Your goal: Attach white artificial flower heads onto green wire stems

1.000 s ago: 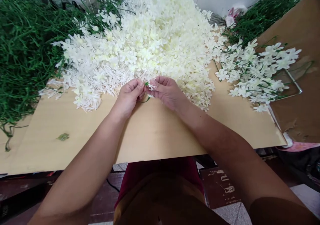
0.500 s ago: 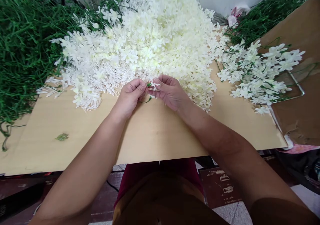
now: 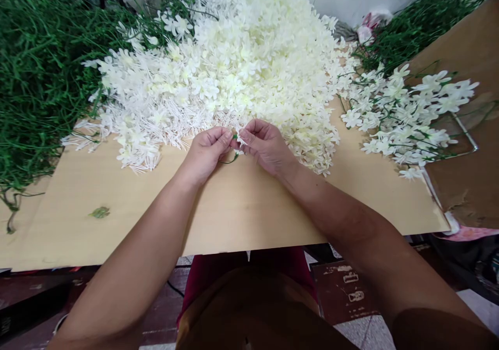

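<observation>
Just in front of a big heap of white artificial flowers (image 3: 249, 64), my two hands meet at the fingertips. My left hand (image 3: 212, 150) is closed in a pinch on a thin green plastic stem (image 3: 231, 160), whose lower end curls out below the fingers. Between thumb and fingers my right hand (image 3: 265, 145) pinches a small white flower (image 3: 240, 140), mostly covered by the fingers. Flower and stem touch or nearly touch; the exact joint is hidden.
Green plastic stems (image 3: 47, 80) are piled at the left, with another pile (image 3: 421, 28) at the back right. Flowers on green stems (image 3: 401, 111) lie at the right by a brown cardboard sheet (image 3: 463, 184) and a bent metal rod (image 3: 465, 132). A green scrap (image 3: 100, 212) lies on the tabletop (image 3: 249, 215).
My fingertips have drawn closer together, and the white flower is now more covered by my right fingers. The view has shifted slightly; the piles look unchanged.
</observation>
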{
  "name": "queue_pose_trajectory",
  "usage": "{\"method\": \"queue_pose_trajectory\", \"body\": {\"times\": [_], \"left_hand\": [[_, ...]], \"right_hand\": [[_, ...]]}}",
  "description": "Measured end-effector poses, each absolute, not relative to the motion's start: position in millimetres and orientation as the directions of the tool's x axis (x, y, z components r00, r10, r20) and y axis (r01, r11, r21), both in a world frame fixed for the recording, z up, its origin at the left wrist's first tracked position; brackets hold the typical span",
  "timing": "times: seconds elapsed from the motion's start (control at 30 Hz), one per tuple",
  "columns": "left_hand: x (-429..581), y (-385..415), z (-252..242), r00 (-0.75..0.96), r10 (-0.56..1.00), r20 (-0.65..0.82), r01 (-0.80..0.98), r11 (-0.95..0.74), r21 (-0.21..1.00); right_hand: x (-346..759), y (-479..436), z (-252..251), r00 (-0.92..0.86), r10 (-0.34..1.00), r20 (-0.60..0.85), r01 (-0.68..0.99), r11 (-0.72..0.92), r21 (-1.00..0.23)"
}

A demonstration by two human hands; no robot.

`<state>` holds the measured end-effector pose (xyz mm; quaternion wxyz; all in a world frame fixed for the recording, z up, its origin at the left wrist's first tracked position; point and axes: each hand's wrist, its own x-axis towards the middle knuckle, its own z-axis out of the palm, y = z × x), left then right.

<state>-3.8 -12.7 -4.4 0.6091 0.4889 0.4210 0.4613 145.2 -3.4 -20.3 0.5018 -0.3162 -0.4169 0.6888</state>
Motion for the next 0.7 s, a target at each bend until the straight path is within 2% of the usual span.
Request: {"method": "queue_pose_trajectory", "body": {"times": [0.17,0.47,0.7], "left_hand": [[-4.7,-13.1,-6.3,0.199,0.979,-0.033,-0.174,0.068,0.982],[-4.3,-13.8,-6.7,0.187,0.982,-0.023,-0.174,0.056,0.983],[-3.5,-13.0,-4.9,0.165,0.986,-0.018,-0.146,0.043,0.988]], "right_hand": [[144.5,-2.7,-22.0,-0.329,0.944,-0.013,-0.412,-0.155,-0.898],[136.1,-7.9,-15.7,-0.205,0.977,0.062,-0.346,-0.013,-0.938],[136.7,-5.3,-22.7,-0.268,0.963,0.0,-0.362,-0.101,-0.927]]}}
